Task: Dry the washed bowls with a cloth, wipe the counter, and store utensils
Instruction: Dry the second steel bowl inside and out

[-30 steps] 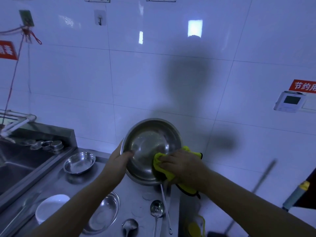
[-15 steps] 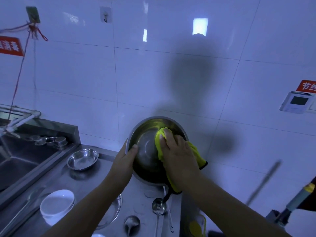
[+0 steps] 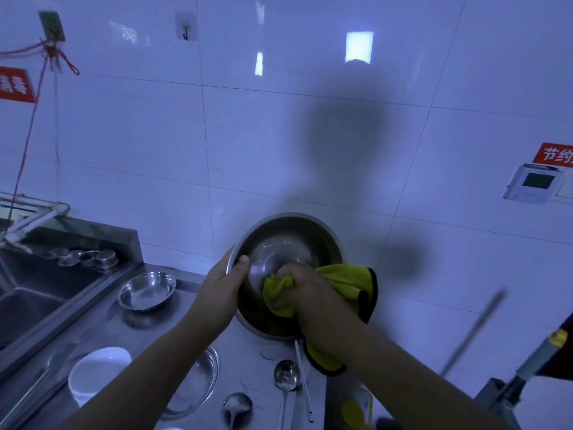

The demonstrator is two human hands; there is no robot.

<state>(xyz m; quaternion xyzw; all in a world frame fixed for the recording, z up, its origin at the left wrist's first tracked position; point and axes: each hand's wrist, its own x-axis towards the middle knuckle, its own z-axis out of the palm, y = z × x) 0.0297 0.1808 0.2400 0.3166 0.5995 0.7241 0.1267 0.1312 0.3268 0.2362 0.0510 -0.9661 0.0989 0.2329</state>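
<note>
The steel counter (image 3: 102, 330) runs beside a sink (image 3: 28, 293) on the left, under a white tiled wall (image 3: 248, 144). Held up above the counter, tilted so its mouth faces the person, is the big steel bowl (image 3: 291, 240). The left hand (image 3: 221, 290) grips its left rim, thumb hooked inside and fingers behind. The right hand (image 3: 305, 294) is bunched round a yellow cloth (image 3: 341, 279) and presses it against the lower inside of the bowl; the rest of the cloth spills over the right rim and hangs below.

On the counter lie a shallow steel dish (image 3: 147, 290) near the sink edge, a second steel dish (image 3: 198, 383) partly hidden under the left forearm, and a white bowl (image 3: 97, 372) near the front. Smaller still are a ladle (image 3: 286, 375) with a thin skewer-like tool (image 3: 304, 377) just beside it, and a spoon (image 3: 237, 405).

This looks like the drying step, with the first big bowl in hand and the counter wipe and utensil storing not yet begun. Next, I judge, the cloth needs to go round the rest of the inner wall and the outside, while the left hand turns the bowl and keeps a firm hold on the wet, slippery rim.
</note>
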